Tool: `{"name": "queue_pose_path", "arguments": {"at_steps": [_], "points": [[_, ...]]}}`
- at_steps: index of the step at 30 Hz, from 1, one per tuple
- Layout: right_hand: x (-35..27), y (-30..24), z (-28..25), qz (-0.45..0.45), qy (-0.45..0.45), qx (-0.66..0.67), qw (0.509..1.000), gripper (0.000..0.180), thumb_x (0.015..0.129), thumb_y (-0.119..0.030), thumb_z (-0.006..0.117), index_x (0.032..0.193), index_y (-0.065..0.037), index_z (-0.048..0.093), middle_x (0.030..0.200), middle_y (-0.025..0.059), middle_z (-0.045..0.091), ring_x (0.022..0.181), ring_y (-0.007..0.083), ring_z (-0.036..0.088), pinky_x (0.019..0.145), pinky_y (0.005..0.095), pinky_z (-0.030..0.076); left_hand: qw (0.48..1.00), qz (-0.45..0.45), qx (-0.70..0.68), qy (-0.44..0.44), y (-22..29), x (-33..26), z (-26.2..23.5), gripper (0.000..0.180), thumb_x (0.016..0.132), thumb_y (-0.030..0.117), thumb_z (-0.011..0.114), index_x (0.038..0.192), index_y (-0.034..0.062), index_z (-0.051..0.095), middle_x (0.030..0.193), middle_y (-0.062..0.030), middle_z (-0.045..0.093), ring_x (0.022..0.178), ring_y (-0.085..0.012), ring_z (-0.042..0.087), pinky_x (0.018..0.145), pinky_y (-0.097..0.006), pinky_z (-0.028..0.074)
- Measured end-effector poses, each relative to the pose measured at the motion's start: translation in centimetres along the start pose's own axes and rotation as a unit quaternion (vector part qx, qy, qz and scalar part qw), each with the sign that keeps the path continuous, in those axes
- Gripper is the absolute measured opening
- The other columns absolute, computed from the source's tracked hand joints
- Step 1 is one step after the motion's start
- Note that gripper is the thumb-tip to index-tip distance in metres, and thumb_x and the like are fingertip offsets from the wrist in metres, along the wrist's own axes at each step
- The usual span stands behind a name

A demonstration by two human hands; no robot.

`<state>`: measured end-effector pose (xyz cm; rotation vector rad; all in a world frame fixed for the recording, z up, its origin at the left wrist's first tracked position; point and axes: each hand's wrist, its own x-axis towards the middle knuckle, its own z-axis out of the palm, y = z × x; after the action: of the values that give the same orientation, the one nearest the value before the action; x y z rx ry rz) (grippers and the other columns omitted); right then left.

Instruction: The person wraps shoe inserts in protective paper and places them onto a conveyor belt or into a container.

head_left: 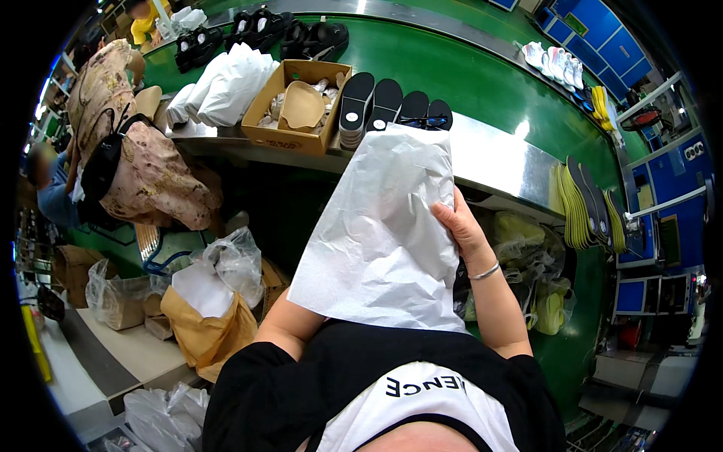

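Note:
A crinkled sheet of white tissue paper (384, 233) hangs in front of my body, its upper end near the dark insoles on the metal ledge. My right hand (461, 224) grips the paper's right edge, with the thumb across the front and the other fingers mostly behind it. On that wrist is a silver bangle (486, 271). My left forearm (292, 320) goes in under the paper's lower left side. The paper hides my left hand, so its fingers do not show.
Beyond the paper, the metal ledge (512, 158) carries dark insoles (386, 102), a cardboard box (290, 139) and white paper-wrapped bundles (233, 83). Black shoes (316, 39) stand on the green surface (422, 45). Yellow-edged insoles (576, 203) are at right; a seated person (143, 166) is at left.

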<state>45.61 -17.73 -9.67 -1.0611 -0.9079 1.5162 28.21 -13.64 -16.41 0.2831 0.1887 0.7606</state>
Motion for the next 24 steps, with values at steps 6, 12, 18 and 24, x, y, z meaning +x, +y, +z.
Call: {"name": "queue_pose_path", "arguments": {"at_steps": [6,12,18,24], "points": [[-0.7,0.6,-2.2,-0.097,0.041,-0.213,0.971,0.099,0.062,-0.045,0.073,0.132,-0.002,0.018,0.123,0.0149,0.034,0.115,0.0237,0.034,0.096,0.0328,0.029,0.998,-0.061,0.027,0.008,4.1,0.1,-0.6,0.071,0.079,0.06,0.041,0.124,0.0052,0.038,0.122,-0.0096,0.045,0.11,-0.0201,0.045,0.091,-0.034,0.038],[-1.0,-1.1,-1.4,-0.216,0.113,-0.479,0.843,0.088,0.07,-0.053,0.06,0.13,0.0,0.025,0.101,0.015,0.04,0.095,0.0258,0.041,0.085,0.0322,0.034,0.936,0.048,0.349,0.009,8.8,2.4,2.7,0.077,0.074,0.054,0.055,0.126,0.001,0.035,0.119,-0.0116,0.047,0.109,-0.0194,0.046,0.09,-0.033,0.038],[-1.2,-1.4,-0.4,-0.256,0.142,-0.469,0.833,0.062,0.081,-0.041,0.052,0.125,0.0,0.036,0.083,0.01,0.042,0.074,0.0216,0.042,0.069,0.0297,0.037,0.944,0.183,0.256,0.094,9.3,5.1,2.7,0.027,0.073,0.014,0.069,0.093,0.0042,0.055,0.088,-0.0031,0.056,0.081,-0.009,0.052,0.073,-0.024,0.043],[-0.9,-1.1,-1.9,-0.238,0.299,-0.525,0.76,0.069,0.076,-0.043,0.059,0.122,0.004,0.036,0.104,0.0181,0.046,0.097,0.0306,0.045,0.083,0.0361,0.038,0.738,0.425,0.445,0.278,6.5,4.4,5.4,0.026,0.078,0.006,0.056,0.103,0.001,0.046,0.09,-0.0026,0.048,0.074,-0.0093,0.044,0.07,-0.022,0.04]]}}
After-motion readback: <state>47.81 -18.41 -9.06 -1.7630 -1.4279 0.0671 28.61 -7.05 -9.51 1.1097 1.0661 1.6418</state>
